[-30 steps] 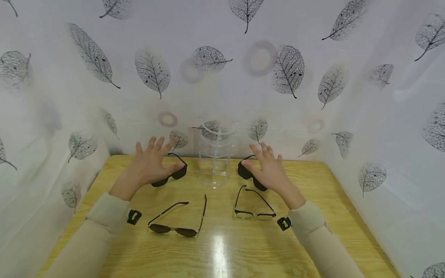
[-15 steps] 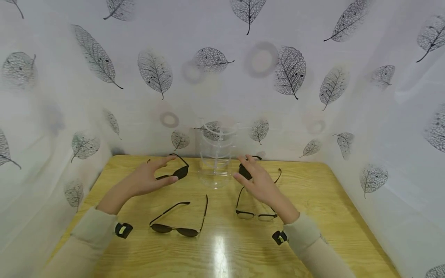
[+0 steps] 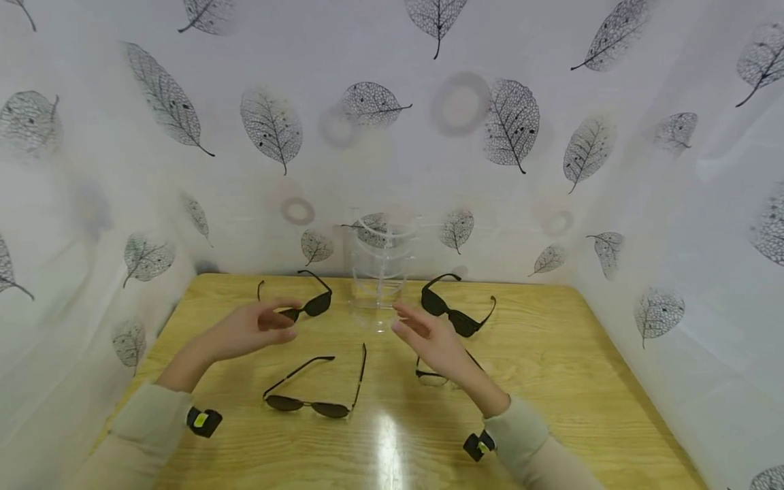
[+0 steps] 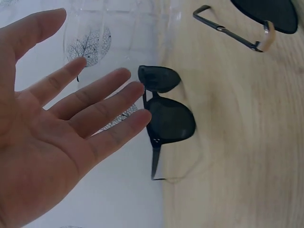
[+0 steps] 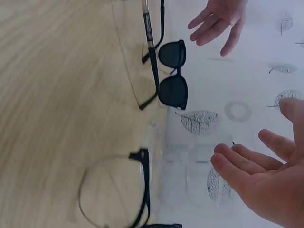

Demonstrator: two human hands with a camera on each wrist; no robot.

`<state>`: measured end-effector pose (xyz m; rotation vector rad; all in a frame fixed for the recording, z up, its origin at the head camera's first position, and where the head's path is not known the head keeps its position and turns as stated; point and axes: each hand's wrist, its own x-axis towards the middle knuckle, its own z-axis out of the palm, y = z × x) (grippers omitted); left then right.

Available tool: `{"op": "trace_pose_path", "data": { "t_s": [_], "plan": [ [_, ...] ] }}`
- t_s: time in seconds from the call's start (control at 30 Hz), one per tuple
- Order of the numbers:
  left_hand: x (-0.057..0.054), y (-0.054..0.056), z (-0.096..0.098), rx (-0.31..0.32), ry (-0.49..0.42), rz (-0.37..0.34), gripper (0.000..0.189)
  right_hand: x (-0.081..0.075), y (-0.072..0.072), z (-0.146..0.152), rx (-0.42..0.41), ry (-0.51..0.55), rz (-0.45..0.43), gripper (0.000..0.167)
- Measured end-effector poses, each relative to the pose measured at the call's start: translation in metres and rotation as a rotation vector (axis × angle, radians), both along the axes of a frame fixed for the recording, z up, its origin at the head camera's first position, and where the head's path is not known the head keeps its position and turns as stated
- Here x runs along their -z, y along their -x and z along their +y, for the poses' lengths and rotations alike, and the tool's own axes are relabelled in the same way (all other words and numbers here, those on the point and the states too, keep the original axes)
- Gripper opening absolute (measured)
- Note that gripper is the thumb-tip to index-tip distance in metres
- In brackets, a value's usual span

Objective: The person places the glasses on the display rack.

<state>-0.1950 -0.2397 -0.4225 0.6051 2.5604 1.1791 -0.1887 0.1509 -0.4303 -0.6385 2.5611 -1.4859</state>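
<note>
My left hand [image 3: 248, 330], fingers spread and holding nothing, hovers in front of the back-left black sunglasses [image 3: 317, 304] and overlaps one lens. In the left wrist view its palm [image 4: 42, 152] faces the camera. The right hand [image 3: 437, 344] is also bare, fingers extended toward the middle. It partly covers clear-lens eyeglasses [image 3: 432, 379] with a dark browline, which lie on the table. Behind it, at the back right, lie other black sunglasses [image 3: 463, 324] with temples unfolded. Thin-framed dark sunglasses [image 3: 329, 410] rest at the front left, temples pointing away from me.
A clear tiered plastic stand [image 3: 380, 323] stands at the back middle of the wooden table [image 3: 392, 449], between the two black pairs. A white curtain [image 3: 392, 163] with leaf prints surrounds the table at the back and sides.
Both hands have drawn back toward me from the black sunglasses, the right one also shifting left. The back-right pair is now uncovered. All the glasses stay where they were.
</note>
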Motion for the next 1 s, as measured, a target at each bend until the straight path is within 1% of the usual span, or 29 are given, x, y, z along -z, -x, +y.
{"op": "trace_pose_path", "data": {
  "t_s": [0.07, 0.2, 0.3, 0.4, 0.63, 0.7, 0.8, 1.0],
  "plan": [
    [0.004, -0.001, -0.004, 0.025, -0.025, -0.027, 0.064, 0.004, -0.002, -0.004, -0.014, 0.046, -0.057, 0.048],
    [0.01, -0.004, -0.011, 0.093, -0.072, -0.083, 0.062, 0.015, -0.007, -0.011, -0.051, 0.088, -0.102, 0.043],
    [0.014, -0.008, -0.016, 0.129, -0.094, -0.11, 0.059, 0.023, -0.012, -0.016, -0.085, 0.11, -0.132, 0.041],
    [0.02, -0.012, -0.019, 0.141, -0.113, -0.132, 0.055, 0.031, -0.017, -0.02, -0.105, 0.116, -0.162, 0.041],
    [0.035, -0.02, -0.024, 0.134, -0.14, -0.159, 0.054, 0.048, -0.027, -0.028, -0.122, 0.125, -0.207, 0.044],
    [0.037, -0.022, -0.025, 0.145, -0.149, -0.158, 0.053, 0.052, -0.029, -0.03, -0.133, 0.133, -0.223, 0.045],
    [0.043, -0.025, -0.026, 0.144, -0.147, -0.156, 0.051, 0.057, -0.032, -0.032, -0.154, 0.148, -0.249, 0.045],
    [0.052, -0.029, -0.027, 0.184, -0.174, -0.151, 0.046, 0.063, -0.037, -0.034, -0.173, 0.14, -0.254, 0.044]
  ]
}}
